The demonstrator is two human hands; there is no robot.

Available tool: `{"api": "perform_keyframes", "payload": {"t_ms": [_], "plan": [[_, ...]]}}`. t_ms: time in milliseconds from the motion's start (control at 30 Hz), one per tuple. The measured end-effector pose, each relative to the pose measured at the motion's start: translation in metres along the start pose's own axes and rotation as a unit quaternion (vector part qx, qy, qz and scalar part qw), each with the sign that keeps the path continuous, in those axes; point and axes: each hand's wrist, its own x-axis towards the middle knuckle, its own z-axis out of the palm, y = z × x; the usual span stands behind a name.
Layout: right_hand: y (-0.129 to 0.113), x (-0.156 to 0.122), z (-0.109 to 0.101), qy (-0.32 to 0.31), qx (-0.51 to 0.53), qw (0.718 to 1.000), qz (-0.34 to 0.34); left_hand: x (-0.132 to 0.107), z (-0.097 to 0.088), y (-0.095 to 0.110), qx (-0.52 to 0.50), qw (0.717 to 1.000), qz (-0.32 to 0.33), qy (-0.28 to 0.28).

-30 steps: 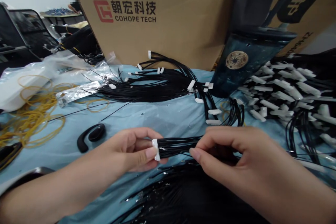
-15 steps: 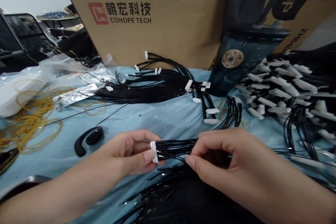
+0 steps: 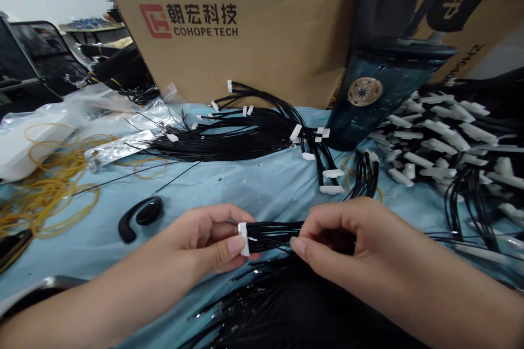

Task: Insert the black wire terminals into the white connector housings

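My left hand [image 3: 204,242] pinches a small white connector [image 3: 243,238] between thumb and fingers. A bundle of thin black wires [image 3: 272,232] runs from that connector to the right. My right hand [image 3: 352,251] is closed round those wires a short way along, thumb tip touching them. Both hands hover low over the blue cloth [image 3: 254,182] near its front edge. More loose black wires [image 3: 262,305] lie just below the hands.
A fanned pile of black wire harnesses [image 3: 237,136] lies mid-table. A dark teal cup [image 3: 368,103] stands behind it. Many white-tipped harnesses [image 3: 446,136] are heaped at right. Yellow rubber bands [image 3: 49,180] and a black earpiece [image 3: 141,215] sit left. A cardboard box [image 3: 245,38] stands behind.
My right hand has slid slightly left along the wires, closer to the connector. The left hand holds its grip nearly unmoved.
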Motion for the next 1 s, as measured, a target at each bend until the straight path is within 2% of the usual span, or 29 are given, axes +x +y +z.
{"api": "perform_keyframes", "payload": {"t_ms": [133,233,533,700,833,1000], "plan": [[0.004,0.000,0.003,0.010,0.024,1.000,-0.012,0.002,-0.008,-0.014,-0.009,1.000,0.028,-0.001],[0.004,0.000,0.004,0.008,0.035,0.999,-0.012,0.002,-0.010,-0.019,-0.002,1.000,0.021,0.007],[0.003,0.001,0.000,-0.041,0.100,0.994,0.017,-0.003,0.003,0.001,0.055,0.998,-0.009,0.003],[0.002,0.000,-0.002,-0.055,0.113,0.992,0.024,-0.001,0.003,0.000,0.100,0.995,0.005,-0.006],[0.005,-0.001,0.001,-0.051,0.095,0.994,0.008,-0.003,0.000,0.000,0.110,0.994,-0.002,-0.014],[0.006,0.001,0.008,-0.003,0.006,0.999,-0.045,-0.004,-0.001,0.001,0.124,0.992,-0.012,-0.019]]}}
